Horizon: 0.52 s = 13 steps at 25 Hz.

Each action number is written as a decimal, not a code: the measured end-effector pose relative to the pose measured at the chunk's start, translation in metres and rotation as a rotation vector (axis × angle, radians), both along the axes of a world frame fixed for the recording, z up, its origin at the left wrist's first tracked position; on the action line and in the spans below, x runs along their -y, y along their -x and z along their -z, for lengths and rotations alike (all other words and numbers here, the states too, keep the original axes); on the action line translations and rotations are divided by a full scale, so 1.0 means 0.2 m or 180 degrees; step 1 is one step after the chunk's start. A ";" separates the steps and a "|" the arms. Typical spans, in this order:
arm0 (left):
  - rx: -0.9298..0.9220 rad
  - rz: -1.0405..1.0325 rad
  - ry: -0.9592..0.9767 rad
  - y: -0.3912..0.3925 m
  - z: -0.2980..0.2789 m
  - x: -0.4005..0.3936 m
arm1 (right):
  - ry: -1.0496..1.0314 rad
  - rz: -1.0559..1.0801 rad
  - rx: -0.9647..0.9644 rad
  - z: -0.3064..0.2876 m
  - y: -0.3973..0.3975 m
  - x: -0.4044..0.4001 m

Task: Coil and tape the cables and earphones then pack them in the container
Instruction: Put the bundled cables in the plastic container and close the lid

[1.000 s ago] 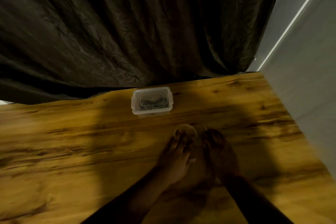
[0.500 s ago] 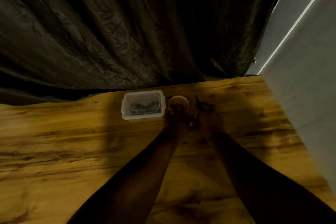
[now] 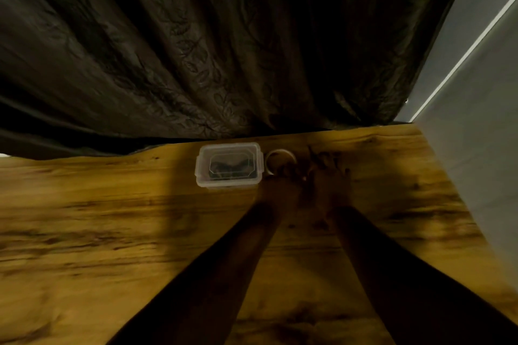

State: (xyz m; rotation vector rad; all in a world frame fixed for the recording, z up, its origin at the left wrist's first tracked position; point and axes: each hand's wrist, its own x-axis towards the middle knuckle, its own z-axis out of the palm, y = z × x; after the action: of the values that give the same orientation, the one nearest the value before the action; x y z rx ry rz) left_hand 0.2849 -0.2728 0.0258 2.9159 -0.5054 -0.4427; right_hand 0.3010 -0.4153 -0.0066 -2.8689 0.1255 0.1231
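Wooden table [image 3: 112, 232]: lidded container [image 3: 229, 164], tape roll [image 3: 280, 160], both hands' fingers unclear, no legible writing.

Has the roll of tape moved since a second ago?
Yes. The tape roll went from the middle of the table to its far edge, and now sits just right of the plastic container.

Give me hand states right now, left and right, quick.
Left hand: at the tape roll, grip too dark to tell.
Right hand: beside it on the table, too dark and blurred to tell.
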 end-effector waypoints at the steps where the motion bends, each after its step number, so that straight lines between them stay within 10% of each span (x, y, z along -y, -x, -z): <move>1: 0.0421 0.0386 -0.0198 0.01 -0.03 -0.04 | 0.0085 -0.0026 0.0088 -0.01 0.01 -0.02; 5: 0.1356 0.0276 -0.0201 0.02 -0.05 -0.32 | 0.0045 -0.0199 0.0252 -0.02 0.03 -0.13; 13: 0.1440 -0.0331 -0.0272 0.10 0.02 -0.70 | 0.0156 -0.0378 0.0213 -0.05 0.08 -0.27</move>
State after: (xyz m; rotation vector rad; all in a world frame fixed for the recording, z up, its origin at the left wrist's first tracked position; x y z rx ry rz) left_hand 0.2650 -0.1326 0.0212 3.1070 -0.3899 0.2231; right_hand 0.2854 -0.3614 0.0032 -2.9249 -0.0559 0.0476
